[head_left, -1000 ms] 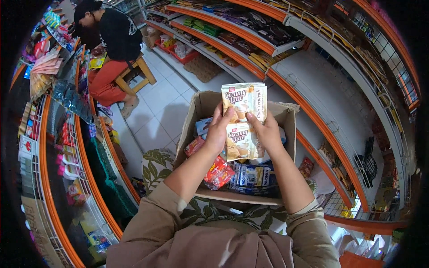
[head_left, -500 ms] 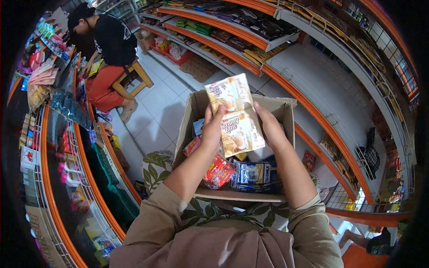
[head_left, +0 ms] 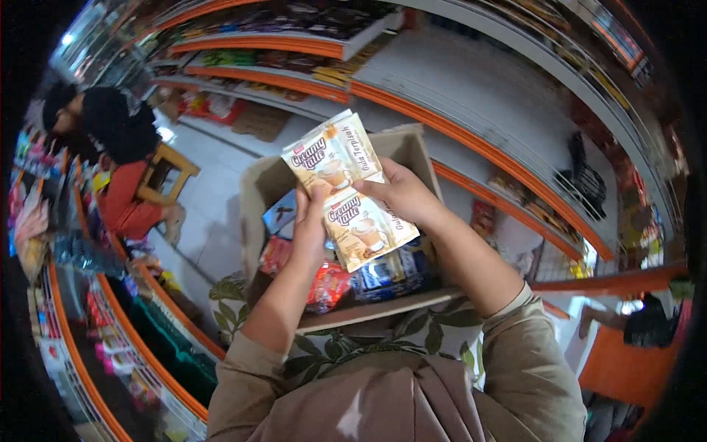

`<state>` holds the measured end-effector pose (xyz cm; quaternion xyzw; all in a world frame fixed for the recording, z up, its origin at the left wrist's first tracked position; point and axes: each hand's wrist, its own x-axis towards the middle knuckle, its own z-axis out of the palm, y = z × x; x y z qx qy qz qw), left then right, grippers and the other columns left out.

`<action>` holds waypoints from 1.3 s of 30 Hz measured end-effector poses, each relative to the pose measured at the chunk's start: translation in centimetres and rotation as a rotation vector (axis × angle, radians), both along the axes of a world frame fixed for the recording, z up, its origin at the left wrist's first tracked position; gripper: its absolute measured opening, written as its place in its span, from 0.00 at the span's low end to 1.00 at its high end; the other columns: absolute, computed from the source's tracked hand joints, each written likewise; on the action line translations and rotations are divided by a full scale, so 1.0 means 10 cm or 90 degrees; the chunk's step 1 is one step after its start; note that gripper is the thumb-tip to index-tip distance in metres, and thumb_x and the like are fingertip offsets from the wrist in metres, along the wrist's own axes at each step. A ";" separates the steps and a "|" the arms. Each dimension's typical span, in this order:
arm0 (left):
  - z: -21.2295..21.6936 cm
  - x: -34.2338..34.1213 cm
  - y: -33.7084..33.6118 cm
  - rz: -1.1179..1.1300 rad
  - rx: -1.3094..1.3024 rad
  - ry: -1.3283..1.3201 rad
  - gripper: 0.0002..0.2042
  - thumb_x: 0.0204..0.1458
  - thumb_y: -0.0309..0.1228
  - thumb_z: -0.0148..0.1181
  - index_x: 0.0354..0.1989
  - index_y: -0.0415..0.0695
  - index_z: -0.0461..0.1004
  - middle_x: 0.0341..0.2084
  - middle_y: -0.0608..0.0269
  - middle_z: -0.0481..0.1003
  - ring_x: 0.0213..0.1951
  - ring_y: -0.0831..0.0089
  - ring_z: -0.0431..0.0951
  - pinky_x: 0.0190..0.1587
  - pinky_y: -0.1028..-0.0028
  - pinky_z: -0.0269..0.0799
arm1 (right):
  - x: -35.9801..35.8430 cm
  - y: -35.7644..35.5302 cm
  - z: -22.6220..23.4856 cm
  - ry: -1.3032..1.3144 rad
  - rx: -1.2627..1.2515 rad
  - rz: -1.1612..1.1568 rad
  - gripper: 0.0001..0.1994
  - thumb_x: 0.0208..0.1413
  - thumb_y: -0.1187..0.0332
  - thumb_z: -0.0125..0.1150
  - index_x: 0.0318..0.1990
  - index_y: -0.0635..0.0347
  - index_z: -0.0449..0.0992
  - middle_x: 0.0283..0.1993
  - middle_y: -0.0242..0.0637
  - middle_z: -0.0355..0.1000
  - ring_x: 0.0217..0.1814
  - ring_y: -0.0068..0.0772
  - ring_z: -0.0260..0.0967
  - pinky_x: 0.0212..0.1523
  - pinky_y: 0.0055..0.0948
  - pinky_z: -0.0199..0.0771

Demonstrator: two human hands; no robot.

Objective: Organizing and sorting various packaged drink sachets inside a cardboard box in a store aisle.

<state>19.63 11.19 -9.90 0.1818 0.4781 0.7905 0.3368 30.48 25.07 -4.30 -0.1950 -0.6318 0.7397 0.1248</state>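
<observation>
Holding a strip of cream-coloured drink sachets (head_left: pixel 347 193) up above an open cardboard box (head_left: pixel 259 193), tilted so the top sachet leans toward the shelves and the lower one hangs over the box's middle. Pinched at the strip's left edge by the left hand (head_left: pixel 311 228), thumb on the printed face and fingers curled behind; gripped on the right edge by the right hand (head_left: pixel 401 195), thumb pressed onto the join between the two sachets and the other fingers wrapped behind, out of sight. Below the strip, inside the box: red snack packets (head_left: pixel 324 283) on the left, blue-and-white packets (head_left: pixel 390 269) to the right, a small blue packet (head_left: pixel 278 214) against the left wall. Box resting against a leaf-patterned cloth (head_left: pixel 346 342) at the wearer's front, between both beige sleeves. Further out, orange-edged shop shelves (head_left: pixel 471 144) curving along the right and across the top, stocked racks (head_left: pixel 88 317) along the left, white tiled floor (head_left: pixel 213 191) between. Far left, another person in a red skirt and dark top (head_left: pixel 118 169) seated beside a small wooden stool (head_left: pixel 168 173).
</observation>
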 end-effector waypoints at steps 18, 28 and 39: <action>-0.28 0.36 0.10 -0.314 -0.228 0.236 0.31 0.60 0.54 0.25 0.60 0.48 0.62 0.56 0.63 0.66 0.49 0.69 0.65 0.52 0.68 0.63 | 2.80 1.08 -1.02 -0.084 -0.175 -0.406 0.19 0.54 0.70 0.56 0.53 0.68 0.66 0.44 0.42 0.73 0.44 0.32 0.73 0.43 0.25 0.73; -0.26 0.38 0.13 -0.313 -0.237 0.217 0.32 0.59 0.57 0.27 0.60 0.46 0.62 0.56 0.61 0.66 0.47 0.73 0.65 0.51 0.72 0.60 | 2.39 1.61 -1.60 -0.114 -0.074 -0.294 0.23 0.51 0.68 0.62 0.54 0.63 0.67 0.48 0.38 0.72 0.49 0.29 0.69 0.52 0.27 0.66; -0.26 0.35 0.14 -0.308 -0.254 0.217 0.32 0.60 0.56 0.25 0.59 0.45 0.63 0.55 0.60 0.66 0.46 0.73 0.66 0.51 0.72 0.62 | 2.04 2.57 -1.74 -0.089 0.209 -0.491 0.24 0.51 0.65 0.63 0.56 0.61 0.67 0.55 0.41 0.66 0.54 0.35 0.64 0.56 0.31 0.64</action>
